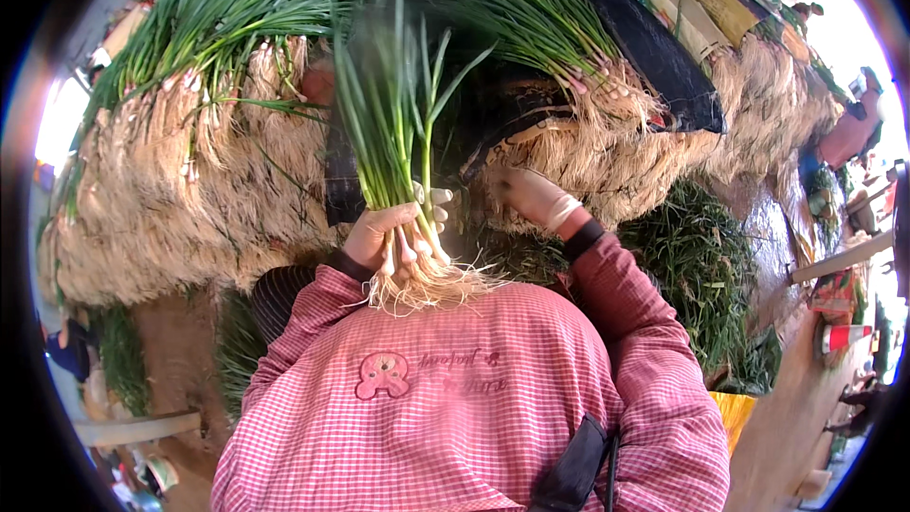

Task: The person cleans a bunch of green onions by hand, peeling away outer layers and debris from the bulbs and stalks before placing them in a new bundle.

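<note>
Brown floor (171,341) shows in patches around the crowded stacks, where I see someone in a checked pink smock (436,436) with a bunch of green garlic (379,156) raised before the chest. This bunch stands leaves up, its pale bulbs (408,248) and stringy roots (431,286) at the bottom. The left hand (379,232) is closed round the stalks just above the bulbs, fingertips showing on the bunch's right side. Near the bunch, on its right, the right hand (533,197) is held beside a mass of roots (607,166); its fingers are blurred, and I cannot tell whether they pinch anything. Left of the bunch, a tall stack of garlic plants (161,209) shows its hanging roots, green leaves lying away behind. Beyond the bunch on the right, a loose bundle (531,28) lies beside a black sheet (654,47). Nearer on that side sits a heap of green leaves (701,265), and well apart from the bunch, far right, a red-and-white traffic cone (844,338).
</note>
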The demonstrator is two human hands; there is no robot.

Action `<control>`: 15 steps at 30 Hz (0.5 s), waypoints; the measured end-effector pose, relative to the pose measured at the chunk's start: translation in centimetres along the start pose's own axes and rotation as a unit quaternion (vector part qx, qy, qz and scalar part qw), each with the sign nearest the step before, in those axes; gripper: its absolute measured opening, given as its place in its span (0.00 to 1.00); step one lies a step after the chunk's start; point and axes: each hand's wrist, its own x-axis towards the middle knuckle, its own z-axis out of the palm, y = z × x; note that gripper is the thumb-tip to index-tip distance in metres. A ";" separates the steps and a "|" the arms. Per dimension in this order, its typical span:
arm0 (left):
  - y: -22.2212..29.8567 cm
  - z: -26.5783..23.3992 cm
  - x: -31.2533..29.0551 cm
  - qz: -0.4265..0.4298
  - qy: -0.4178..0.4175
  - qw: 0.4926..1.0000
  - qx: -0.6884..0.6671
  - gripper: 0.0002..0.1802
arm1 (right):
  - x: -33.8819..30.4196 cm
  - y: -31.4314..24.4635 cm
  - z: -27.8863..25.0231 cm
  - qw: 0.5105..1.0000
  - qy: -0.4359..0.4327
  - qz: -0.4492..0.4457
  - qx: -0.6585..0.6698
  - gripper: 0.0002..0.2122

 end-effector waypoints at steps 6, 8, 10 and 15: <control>-1.6 -2.4 1.3 0.088 -0.062 0.987 -0.118 0.31 | 5.2 4.4 -9.3 0.955 0.094 0.280 -0.027 0.10; -1.5 -2.1 1.2 0.013 -0.087 0.984 -0.157 0.32 | 6.3 6.6 -9.9 0.929 0.032 0.322 -0.181 0.07; -1.7 -1.1 1.1 0.040 -0.089 0.977 -0.189 0.28 | 7.5 7.1 -10.5 0.897 -0.038 0.404 -0.175 0.07; -0.4 0.3 1.5 0.096 -0.027 0.982 -0.161 0.18 | 2.2 -0.5 -7.6 0.960 0.000 0.239 0.147 0.10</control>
